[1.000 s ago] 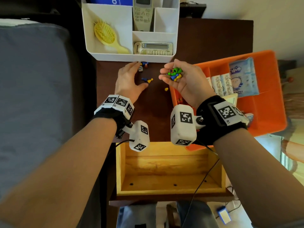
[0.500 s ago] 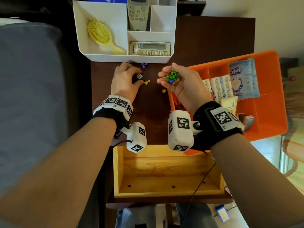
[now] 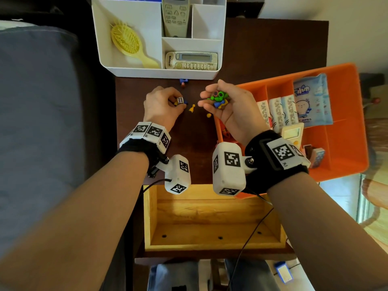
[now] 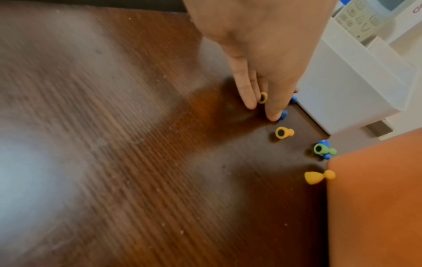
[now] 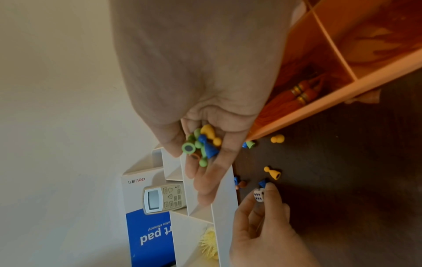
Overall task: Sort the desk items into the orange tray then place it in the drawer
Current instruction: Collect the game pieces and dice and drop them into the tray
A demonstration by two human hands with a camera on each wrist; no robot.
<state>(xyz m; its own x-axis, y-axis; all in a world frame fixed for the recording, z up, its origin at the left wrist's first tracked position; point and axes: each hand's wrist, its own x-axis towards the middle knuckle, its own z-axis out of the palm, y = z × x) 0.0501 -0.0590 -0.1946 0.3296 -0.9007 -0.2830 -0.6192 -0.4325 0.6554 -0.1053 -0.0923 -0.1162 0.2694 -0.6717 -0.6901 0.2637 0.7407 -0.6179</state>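
Observation:
My right hand [image 3: 212,95] is palm up beside the orange tray [image 3: 344,164], cupping a pile of green, blue and yellow game pawns [image 3: 219,99]; the right wrist view shows the same pile of pawns [image 5: 203,144]. My left hand [image 3: 178,101] pinches a white die [image 3: 180,100] just above the dark desk, with a small yellow pawn [image 4: 263,97] tucked between its fingers. A blue pawn [image 4: 284,115] touches one fingertip. Loose yellow pawns [image 3: 191,108] lie between the hands, and the open wooden drawer [image 3: 210,240] is below them.
A white organizer [image 3: 147,68] with a yellow hairbrush [image 3: 128,42] and remotes stands at the desk's far edge; blue and red pawns [image 3: 183,82] lie against it. The tray holds wipe packets [image 3: 310,99], tassels [image 5: 297,92] and small items. A grey bed [image 3: 42,122] is on the left.
My left hand, flat on the desk by the die a second ago, has curled and now pinches the die. The right hand has stayed cupped with its pawns.

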